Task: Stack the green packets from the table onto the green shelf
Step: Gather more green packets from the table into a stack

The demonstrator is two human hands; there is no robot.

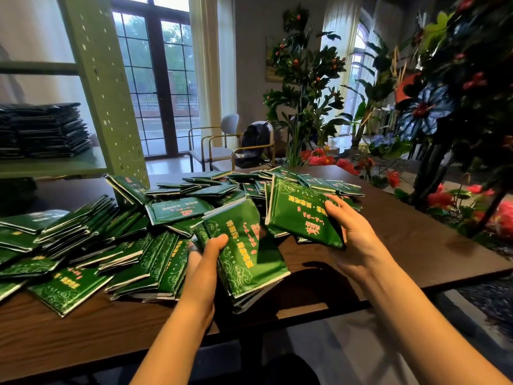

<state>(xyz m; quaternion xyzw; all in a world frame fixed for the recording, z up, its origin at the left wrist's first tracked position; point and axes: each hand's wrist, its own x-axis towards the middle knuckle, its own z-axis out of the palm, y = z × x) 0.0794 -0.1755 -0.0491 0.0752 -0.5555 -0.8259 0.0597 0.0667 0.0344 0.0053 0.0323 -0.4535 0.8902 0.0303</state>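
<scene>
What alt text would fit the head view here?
The left hand grips a small stack of green packets and the right hand one packet, above a wooden table heaped with more. A green shelf at left holds stacked packets.

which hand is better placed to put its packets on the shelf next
Left, likely: the left hand grips a bundle of packets and is nearer the green shelf. The right hand holds a single packet, farther away.
</scene>
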